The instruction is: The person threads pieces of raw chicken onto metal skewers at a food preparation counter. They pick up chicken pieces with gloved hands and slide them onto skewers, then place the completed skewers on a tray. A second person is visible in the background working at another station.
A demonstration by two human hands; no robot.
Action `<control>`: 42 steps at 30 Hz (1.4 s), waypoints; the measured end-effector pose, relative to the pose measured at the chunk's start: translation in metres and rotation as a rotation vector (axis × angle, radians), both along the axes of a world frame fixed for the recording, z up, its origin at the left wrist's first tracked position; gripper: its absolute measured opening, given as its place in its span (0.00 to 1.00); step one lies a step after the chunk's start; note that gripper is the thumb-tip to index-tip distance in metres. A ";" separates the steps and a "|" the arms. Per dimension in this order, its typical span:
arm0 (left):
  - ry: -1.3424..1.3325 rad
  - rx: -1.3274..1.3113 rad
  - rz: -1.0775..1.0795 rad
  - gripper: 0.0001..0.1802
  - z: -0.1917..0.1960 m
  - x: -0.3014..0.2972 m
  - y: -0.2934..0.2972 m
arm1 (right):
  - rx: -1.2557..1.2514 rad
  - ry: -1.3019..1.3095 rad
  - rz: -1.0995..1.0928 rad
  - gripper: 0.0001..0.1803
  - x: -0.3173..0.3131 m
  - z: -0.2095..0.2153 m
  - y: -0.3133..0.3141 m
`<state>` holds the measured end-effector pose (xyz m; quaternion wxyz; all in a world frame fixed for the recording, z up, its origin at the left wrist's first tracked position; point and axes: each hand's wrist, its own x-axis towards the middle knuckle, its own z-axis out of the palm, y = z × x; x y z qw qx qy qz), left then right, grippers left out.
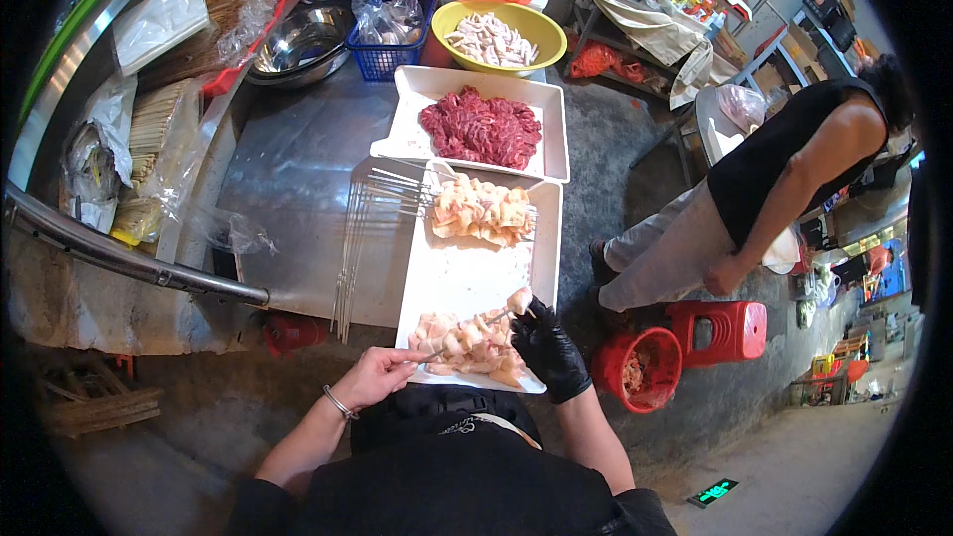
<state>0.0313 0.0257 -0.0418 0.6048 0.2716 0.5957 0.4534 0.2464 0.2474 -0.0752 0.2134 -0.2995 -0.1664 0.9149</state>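
My bare left hand [377, 375], with a bracelet at the wrist, pinches the handle end of a thin skewer [490, 317]. Pale chunks of raw meat are threaded along it. At the skewer's far end, a chunk of pale meat [518, 300] sits against the fingers of my black-gloved right hand [551, 352], which are closed at it. Below the skewer, a heap of loose pale meat [481, 362] lies in the near end of a white tray [467, 278]. Loaded meat skewers [481, 210] are stacked at the tray's far end, their bare metal ends sticking out leftward.
Bare metal skewers [347, 258] lie along the steel table [288, 174]. Beyond stand a tray of red meat [481, 129], a yellow bowl [546, 35] and a blue basket [382, 62]. A red bucket [650, 367] and red stool [730, 331] stand right, near another person [774, 179].
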 end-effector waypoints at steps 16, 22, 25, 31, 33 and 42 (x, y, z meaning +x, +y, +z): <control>0.733 0.004 -0.024 0.14 0.073 0.009 0.012 | 0.657 -0.380 -0.045 0.14 -0.002 0.019 -0.003; 0.791 0.007 -0.043 0.14 0.072 0.007 0.014 | 0.932 -0.409 0.041 0.13 -0.005 0.030 -0.005; 0.785 0.051 -0.023 0.13 0.074 0.006 0.013 | 0.992 -0.459 0.013 0.13 -0.005 0.023 -0.004; 0.789 0.029 -0.038 0.14 0.071 0.007 0.009 | 0.925 -0.464 0.026 0.11 -0.006 0.025 -0.003; 0.807 0.004 -0.069 0.13 0.073 0.007 0.013 | 0.993 -0.491 0.048 0.11 -0.007 0.032 -0.005; 0.848 -0.036 -0.093 0.13 0.070 0.020 0.021 | 1.455 -0.713 0.192 0.11 -0.003 0.014 -0.017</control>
